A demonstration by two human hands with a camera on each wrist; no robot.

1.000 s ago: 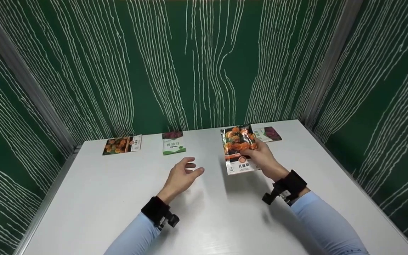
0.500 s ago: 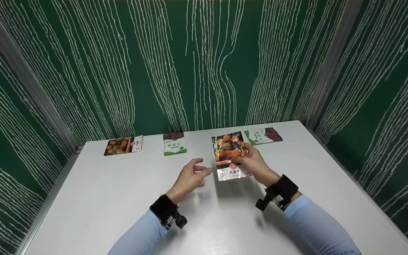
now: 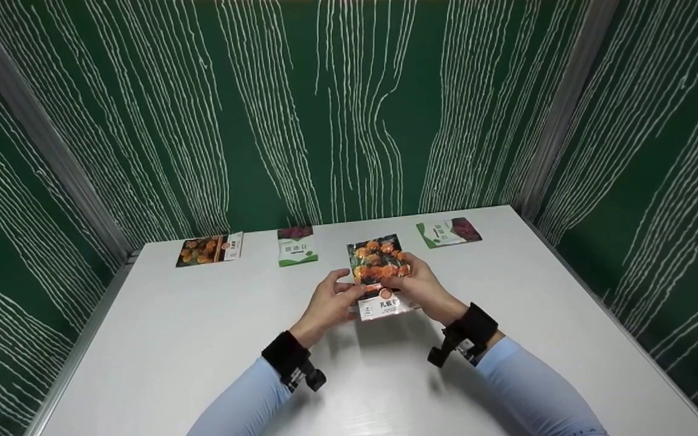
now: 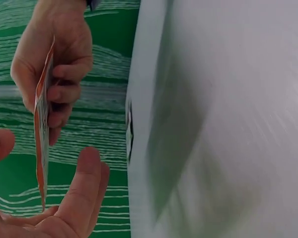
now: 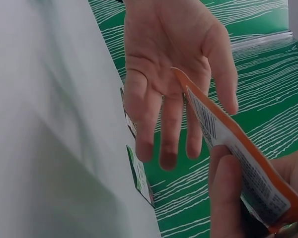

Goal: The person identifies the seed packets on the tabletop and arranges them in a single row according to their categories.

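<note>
A seed packet (image 3: 378,261) with orange marigold flowers and a white lower band is held above the table, face up. My right hand (image 3: 432,292) pinches its right side, thumb on the front and fingers behind, as the right wrist view shows with the packet's barcoded back (image 5: 238,158). My left hand (image 3: 329,301) is at the packet's left edge. In the right wrist view the left hand (image 5: 171,74) has straight, spread fingers, its thumb apart from the packet. Whether the packet's edge touches the left palm, I cannot tell.
Along the white table's (image 3: 203,339) back edge lie another marigold packet (image 3: 209,249), a green-and-white packet (image 3: 297,246) and a similar packet turned sideways (image 3: 449,232). Green walls (image 3: 355,121) with white wavy lines enclose the table at the back and sides.
My right hand has carried the marigold packet left and toward me, uncovering the sideways packet behind it. My left hand has moved right to meet the packet's left edge.
</note>
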